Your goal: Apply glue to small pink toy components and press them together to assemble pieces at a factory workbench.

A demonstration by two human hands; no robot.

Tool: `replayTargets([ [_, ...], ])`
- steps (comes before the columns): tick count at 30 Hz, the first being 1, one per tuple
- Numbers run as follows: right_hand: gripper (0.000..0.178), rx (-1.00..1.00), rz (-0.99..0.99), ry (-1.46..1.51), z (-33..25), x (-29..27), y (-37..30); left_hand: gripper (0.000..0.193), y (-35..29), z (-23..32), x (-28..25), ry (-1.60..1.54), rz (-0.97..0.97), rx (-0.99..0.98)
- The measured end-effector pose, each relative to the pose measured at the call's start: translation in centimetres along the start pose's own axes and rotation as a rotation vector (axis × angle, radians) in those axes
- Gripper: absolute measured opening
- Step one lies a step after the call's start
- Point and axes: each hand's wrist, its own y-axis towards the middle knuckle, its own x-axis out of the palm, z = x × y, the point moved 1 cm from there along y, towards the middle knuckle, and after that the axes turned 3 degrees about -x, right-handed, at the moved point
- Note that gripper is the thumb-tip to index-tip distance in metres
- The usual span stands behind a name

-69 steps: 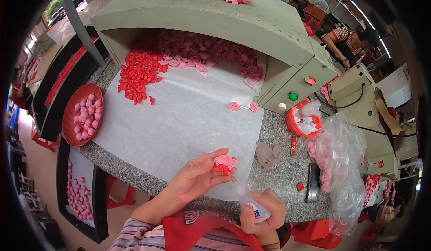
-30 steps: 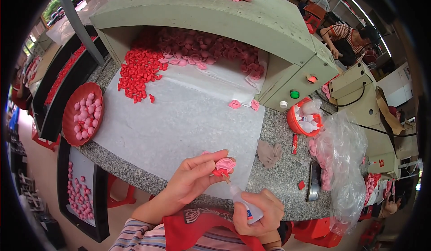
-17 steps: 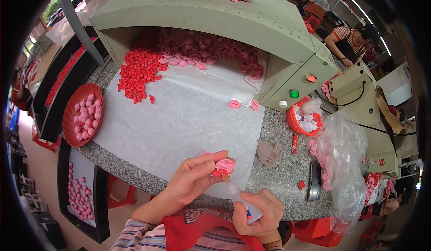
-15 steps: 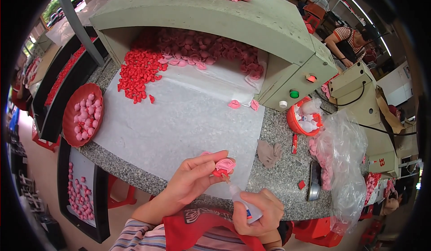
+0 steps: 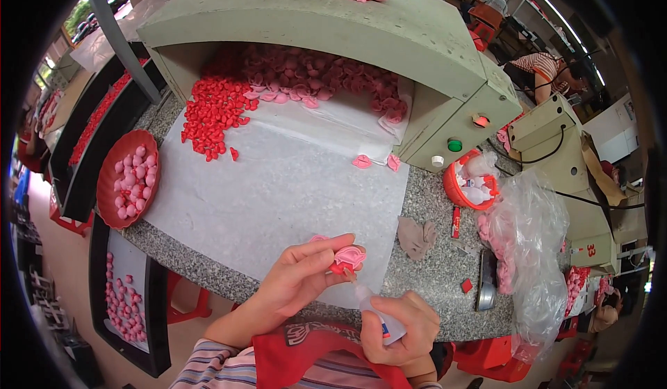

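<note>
The pink piece point(image 5: 349, 256) sits in the left hand point(image 5: 300, 264), above the white sheet point(image 5: 271, 194); thumb and fingers pinch it. It is small, with a raised, curved rim, and a glossy red part point(image 5: 339, 268) shows at its lower edge. At five o'clock from it, the right hand's point(image 5: 406, 319) fingers wrap a translucent squeeze bottle point(image 5: 392, 328), its thin nozzle pointing up at the red part; I cannot tell whether they touch.

The smooth sheet spreads from nine to twelve o'clock, leaving the hands broad room that way. Its right edge lies near, at three o'clock, giving onto speckled granite counter point(image 5: 445, 264) with a crumpled grey-brown cloth point(image 5: 417, 239). The counter's front edge runs close at six o'clock.

Farther out, a painted pale-green cabinet point(image 5: 333, 31) arches across twelve o'clock, red pieces point(image 5: 208, 114) heaped at its left opening. A scalloped red bowl point(image 5: 105, 173) stands toward ten, a round orange-red basket point(image 5: 455, 192) at two, and clear crinkled plastic point(image 5: 535, 250) at three.
</note>
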Motion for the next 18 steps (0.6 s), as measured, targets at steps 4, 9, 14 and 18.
replayTargets([
  [4,0.032,-0.002,-0.009,-0.001,-0.02,-0.07,0.14,0.039,0.05,-0.03,-0.01,0.005,-0.004,-0.005],
  [9,0.032,-0.014,-0.012,0.003,-0.10,-0.01,0.26,0.038,0.03,-0.02,-0.11,0.000,-0.012,-0.015],
  [14,0.032,-0.029,0.010,0.019,-0.08,-0.10,0.26,0.038,0.01,0.01,-0.01,-0.005,-0.018,-0.025],
  [18,0.032,-0.034,0.014,0.014,0.01,-0.03,0.15,0.038,-0.01,-0.04,-0.05,-0.012,-0.014,-0.030],
])
